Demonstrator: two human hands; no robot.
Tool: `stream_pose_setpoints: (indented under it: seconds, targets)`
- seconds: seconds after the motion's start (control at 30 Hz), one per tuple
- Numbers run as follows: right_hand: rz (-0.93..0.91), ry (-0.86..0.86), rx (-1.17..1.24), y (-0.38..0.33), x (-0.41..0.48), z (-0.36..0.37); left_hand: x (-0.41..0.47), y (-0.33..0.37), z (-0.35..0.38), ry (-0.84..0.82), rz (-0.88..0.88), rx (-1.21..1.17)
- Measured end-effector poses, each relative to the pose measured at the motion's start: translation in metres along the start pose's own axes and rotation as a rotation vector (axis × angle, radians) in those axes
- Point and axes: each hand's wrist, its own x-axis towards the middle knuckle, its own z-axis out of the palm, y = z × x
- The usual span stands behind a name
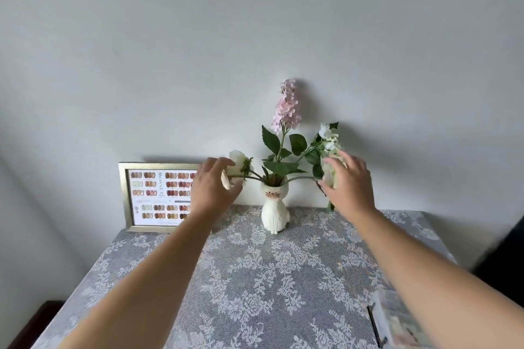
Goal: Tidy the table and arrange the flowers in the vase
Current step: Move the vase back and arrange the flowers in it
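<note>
A white cat-shaped vase (273, 211) stands at the back of the table, against the wall. It holds a tall pink flower spike (285, 106), green leaves, a white bloom (238, 161) leaning out to the left and white blossoms (329, 136) leaning out to the right. My left hand (214, 185) reaches the left bloom with fingers curled around it, and its stem runs past my thumb. My right hand (350, 181) cups the right blossoms with spread fingers. The lower part of that right-hand stem is hidden behind my hand.
A gold-framed colour sample chart (158, 195) leans on the wall left of the vase. A grey lace cloth (269, 278) covers the table. A blurred booklet or stack of papers with a dark pen (394, 320) lies at the front right. A dark object sits beyond the right edge.
</note>
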Motion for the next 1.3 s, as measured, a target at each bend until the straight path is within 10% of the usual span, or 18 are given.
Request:
stream_pose_setpoints:
  seconds: [0.27, 0.57, 1.3]
  targets:
    - [0.418, -0.214, 0.303, 0.035, 0.000, 0.020, 0.017, -0.047, 0.011, -0.301, -0.285, 0.093]
    - [0.466, -0.072, 0.274, 0.037, -0.006, 0.039, 0.015, -0.060, 0.022, -0.145, -0.304, -0.069]
    - [-0.202, -0.005, 0.010, -0.033, 0.002, 0.017, 0.015, 0.016, 0.037, -0.233, -0.021, 0.053]
